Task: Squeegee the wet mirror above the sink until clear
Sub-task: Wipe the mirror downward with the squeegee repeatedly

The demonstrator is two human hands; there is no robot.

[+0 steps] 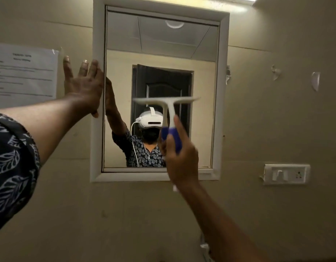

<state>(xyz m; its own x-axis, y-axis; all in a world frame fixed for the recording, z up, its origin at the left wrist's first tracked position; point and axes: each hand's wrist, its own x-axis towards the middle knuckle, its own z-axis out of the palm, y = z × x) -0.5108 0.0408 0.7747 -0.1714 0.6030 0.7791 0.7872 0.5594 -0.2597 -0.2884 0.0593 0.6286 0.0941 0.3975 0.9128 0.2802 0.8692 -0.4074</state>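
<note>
Beyond sleeve (12,167), brace frame (96,148) with flat, spread left hand (82,86), hold right hand (180,154) wrapped round squeegee (167,103) handle, press blade, level across middle of mirror (159,44), evenly and pull straight down in overlapping strips.

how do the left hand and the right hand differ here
The left hand is open, fingers spread against the white mirror frame; the right hand grips the blue-handled white squeegee. Left sits at the frame's left side, right lower, before the glass. Both are raised.
</note>
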